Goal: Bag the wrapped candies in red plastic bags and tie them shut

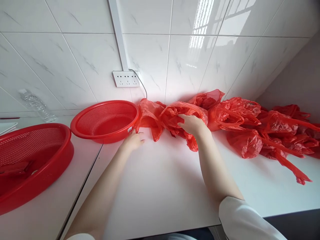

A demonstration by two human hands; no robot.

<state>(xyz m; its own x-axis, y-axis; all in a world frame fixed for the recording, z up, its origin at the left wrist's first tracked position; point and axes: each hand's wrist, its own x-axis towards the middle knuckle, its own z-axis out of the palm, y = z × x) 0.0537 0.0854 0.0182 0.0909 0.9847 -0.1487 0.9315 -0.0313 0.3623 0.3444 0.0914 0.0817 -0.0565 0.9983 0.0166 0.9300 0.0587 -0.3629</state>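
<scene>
On the counter (pixel 160 186), right hand (pixel 192 125) part-open on a red plastic bag (pixel 198 111), left hand (pixel 132 141) by red perforated basket (pixel 110 137), grip unclear; lifting needs firmer hold.

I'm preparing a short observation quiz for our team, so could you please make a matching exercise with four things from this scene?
Things
1. Right hand
2. Power socket
3. Plastic bottle
4. Basket nearest the bags

Descriptions
A. Clear, behind the far-left basket
B. Red, with a small white label
C. At a crumpled red bag
D. White, on the tiled wall

Pairs: 1-C, 2-D, 3-A, 4-B
</scene>
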